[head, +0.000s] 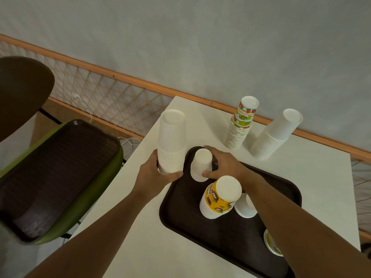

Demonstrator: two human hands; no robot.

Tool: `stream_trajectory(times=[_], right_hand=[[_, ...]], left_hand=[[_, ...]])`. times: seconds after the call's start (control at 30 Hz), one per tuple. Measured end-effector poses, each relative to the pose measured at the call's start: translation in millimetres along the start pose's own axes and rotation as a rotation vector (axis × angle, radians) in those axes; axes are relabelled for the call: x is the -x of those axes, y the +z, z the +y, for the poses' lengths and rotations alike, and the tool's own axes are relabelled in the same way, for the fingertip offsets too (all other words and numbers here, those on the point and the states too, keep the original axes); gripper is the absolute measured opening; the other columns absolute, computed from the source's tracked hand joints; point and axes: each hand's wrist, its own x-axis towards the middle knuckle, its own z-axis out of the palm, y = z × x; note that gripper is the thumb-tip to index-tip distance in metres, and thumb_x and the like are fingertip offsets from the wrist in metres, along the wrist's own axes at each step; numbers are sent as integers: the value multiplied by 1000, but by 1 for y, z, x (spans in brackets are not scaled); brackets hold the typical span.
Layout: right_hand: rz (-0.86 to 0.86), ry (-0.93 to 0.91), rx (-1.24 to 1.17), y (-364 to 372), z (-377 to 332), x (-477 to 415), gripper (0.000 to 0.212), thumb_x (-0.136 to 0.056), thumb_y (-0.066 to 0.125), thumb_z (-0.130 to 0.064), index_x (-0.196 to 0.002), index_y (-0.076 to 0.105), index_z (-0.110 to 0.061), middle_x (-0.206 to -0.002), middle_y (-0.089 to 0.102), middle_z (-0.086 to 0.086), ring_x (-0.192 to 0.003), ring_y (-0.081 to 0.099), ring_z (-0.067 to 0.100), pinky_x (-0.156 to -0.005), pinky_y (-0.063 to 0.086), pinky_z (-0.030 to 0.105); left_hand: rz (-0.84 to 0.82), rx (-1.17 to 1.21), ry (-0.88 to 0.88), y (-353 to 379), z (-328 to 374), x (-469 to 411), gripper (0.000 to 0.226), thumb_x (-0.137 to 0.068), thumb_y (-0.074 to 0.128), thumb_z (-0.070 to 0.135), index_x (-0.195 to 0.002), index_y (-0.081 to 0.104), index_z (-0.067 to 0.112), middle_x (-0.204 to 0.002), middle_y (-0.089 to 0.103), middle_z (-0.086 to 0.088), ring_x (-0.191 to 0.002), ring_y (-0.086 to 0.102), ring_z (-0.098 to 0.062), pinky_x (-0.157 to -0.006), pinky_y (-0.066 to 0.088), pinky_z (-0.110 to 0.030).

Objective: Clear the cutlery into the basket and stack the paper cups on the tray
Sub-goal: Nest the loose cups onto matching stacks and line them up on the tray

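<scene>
The tall stack of white paper cups (pixel 172 142) stands at the dark brown plastic tray's (pixel 285 189) edge, left hand (pixel 154 173) fingers wrapped round it. Right hand (pixel 222 164) fingers hold one small white paper cup (pixel 201 164), probably to add on top.

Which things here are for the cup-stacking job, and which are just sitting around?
For the job:
white cup stack in the left hand
single white cup under the right hand
yellow cup
dark tray

Just around:
green chair
spare tray on it
mesh fence
</scene>
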Motion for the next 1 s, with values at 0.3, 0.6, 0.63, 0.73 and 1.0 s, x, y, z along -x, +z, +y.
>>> stream_trajectory(times=[0.3,0.6,0.63,0.73,1.0], right_hand=[[288,-250,-166,-86,-77,25,54,-88,70,-12,-138,54,-22,-135,57,-12,-120,57,5,-101,51,30],[250,-302,-107,-80,-143,17,64,-80,77,-53,-136,51,-33,-127,59,-19,-108,59,3,-83,50,18],[259,-295,-98,-79,-143,16,62,-81,76,-53,-135,52,-32,-126,60,-18,-105,59,2,-80,49,15],[299,-292,-93,-76,-144,16,60,-83,74,-53,-134,54,-29,-128,61,-15,-103,59,1,-77,47,11],[381,-292,-68,-74,-150,21,60,-84,74,-53,-134,56,-26,-128,63,-11,-104,58,3,-78,47,12]], left_hand=[[-25,20,25,-4,16,-6,87,-66,93,43,-136,43,36,-122,57,18,-108,59,-8,-81,50,-16],[-51,17,80,-3,40,-13,84,-66,93,44,-134,44,39,-119,58,22,-103,58,0,-76,43,-6],[-53,19,85,-3,39,-13,85,-66,93,45,-136,45,37,-122,59,19,-107,59,-3,-79,45,-8],[-58,16,85,-2,38,-13,87,-66,92,45,-138,45,34,-125,60,15,-110,59,-7,-80,46,-10],[-54,-6,86,-1,35,-13,89,-66,92,47,-140,44,32,-130,61,11,-114,60,-11,-90,53,-23]])
